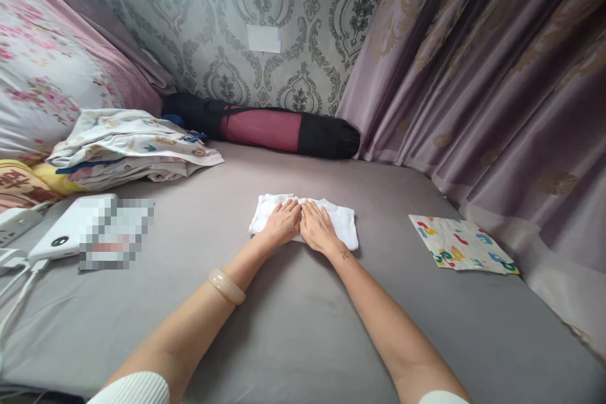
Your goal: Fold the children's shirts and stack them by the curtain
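A white folded cloth (341,221) lies flat on the grey bed sheet (303,303) in front of me; its exact kind cannot be made out. My left hand (283,222) rests palm down on the middle of it, fingers stretched out. Beside it, nearly touching at the fingertips, my right hand (316,225) presses flat on the same cloth, also with straight fingers. Both hands hide the cloth's centre, while its two ends show at either side. A pale bangle (226,287) circles my left forearm.
To the right lies a folded cloth with colourful prints (459,243). At left are a heap of printed clothes (127,145), a white power bank (76,224) with cables and a blurred-out flat object (118,233). A black and maroon long bag (265,128) lies along the wall, near the purple curtain (454,76).
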`<state>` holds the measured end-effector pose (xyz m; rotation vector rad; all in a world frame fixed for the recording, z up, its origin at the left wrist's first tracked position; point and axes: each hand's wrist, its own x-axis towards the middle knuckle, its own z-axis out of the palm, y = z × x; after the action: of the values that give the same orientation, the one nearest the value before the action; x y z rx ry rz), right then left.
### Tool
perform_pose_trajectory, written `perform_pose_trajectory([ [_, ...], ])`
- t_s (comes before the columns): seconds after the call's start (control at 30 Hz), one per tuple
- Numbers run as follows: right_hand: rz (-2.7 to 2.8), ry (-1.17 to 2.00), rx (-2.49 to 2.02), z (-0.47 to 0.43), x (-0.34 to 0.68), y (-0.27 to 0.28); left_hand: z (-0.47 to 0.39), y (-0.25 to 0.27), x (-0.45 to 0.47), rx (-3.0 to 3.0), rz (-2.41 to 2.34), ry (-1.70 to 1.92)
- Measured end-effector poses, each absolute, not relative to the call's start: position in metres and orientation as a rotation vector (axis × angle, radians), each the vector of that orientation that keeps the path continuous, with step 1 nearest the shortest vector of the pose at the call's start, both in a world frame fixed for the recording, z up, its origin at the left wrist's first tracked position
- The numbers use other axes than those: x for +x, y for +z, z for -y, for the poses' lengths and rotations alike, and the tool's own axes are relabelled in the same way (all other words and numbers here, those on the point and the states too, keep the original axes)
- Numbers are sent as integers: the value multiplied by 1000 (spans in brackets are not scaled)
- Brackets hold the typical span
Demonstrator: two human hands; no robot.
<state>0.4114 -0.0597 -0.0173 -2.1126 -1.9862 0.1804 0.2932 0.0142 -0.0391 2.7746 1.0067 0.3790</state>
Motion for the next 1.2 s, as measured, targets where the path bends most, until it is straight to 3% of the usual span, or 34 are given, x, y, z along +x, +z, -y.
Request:
perform_pose_trajectory([
  [0.6, 1801, 97, -2281, 66, 427, -30, -18, -39, 282, 2708, -1337, 297],
  [1.2, 1629, 152, -2533, 101, 470, -27, -38, -39, 236, 2686, -1362, 137],
])
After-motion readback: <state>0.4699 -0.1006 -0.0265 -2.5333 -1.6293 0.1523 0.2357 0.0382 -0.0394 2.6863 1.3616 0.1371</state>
